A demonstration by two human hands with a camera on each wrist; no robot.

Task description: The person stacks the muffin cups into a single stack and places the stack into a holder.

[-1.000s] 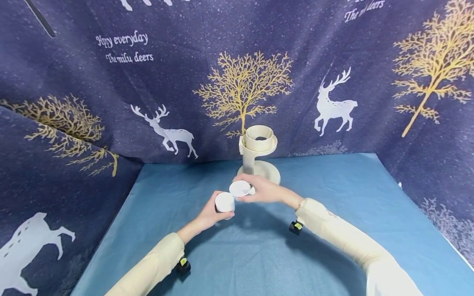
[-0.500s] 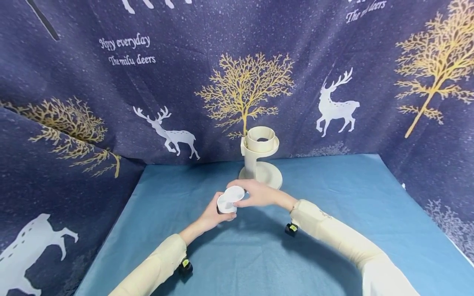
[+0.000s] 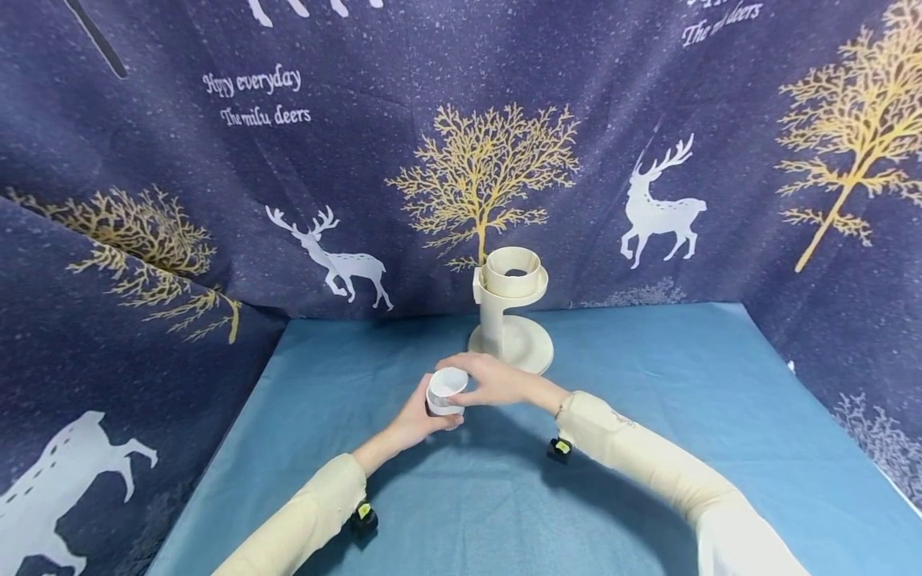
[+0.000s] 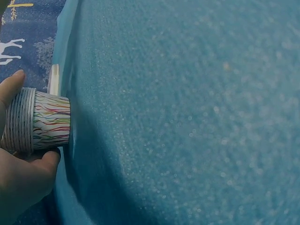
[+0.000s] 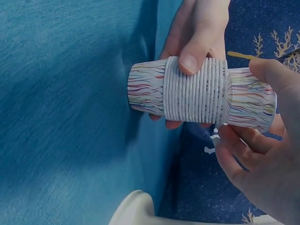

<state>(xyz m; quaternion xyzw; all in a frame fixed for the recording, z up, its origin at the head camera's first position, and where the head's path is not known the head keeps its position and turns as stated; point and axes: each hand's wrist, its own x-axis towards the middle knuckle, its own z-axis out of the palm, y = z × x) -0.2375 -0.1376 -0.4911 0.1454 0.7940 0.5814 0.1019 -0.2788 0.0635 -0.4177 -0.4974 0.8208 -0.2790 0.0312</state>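
My left hand (image 3: 412, 418) grips a nested stack of paper cups (image 5: 194, 91), its rims packed close together. Wavy coloured lines run along the bottom cup, which shows in the left wrist view as the stack's narrow end (image 4: 52, 121). My right hand (image 3: 497, 379) pinches a single paper cup (image 5: 251, 101) of the same pattern, thumb on one side and fingers on the other. That cup's narrow end is hidden inside the mouth of the stack, while its wide part sticks out. From the head view, its white open top (image 3: 450, 381) faces up.
Just behind my right hand stands a cream stand (image 3: 493, 324) with a round base (image 3: 536, 346) and a raised ring holding an open cylinder (image 3: 513, 276). A blue cloth (image 3: 504, 496) covers the table. Behind hangs a dark blue curtain (image 3: 346, 160) with deer and trees.
My right hand has moved left and brought its cup from beside the stack over and into its mouth. The left hand keeps its grip on the stack, almost in place.
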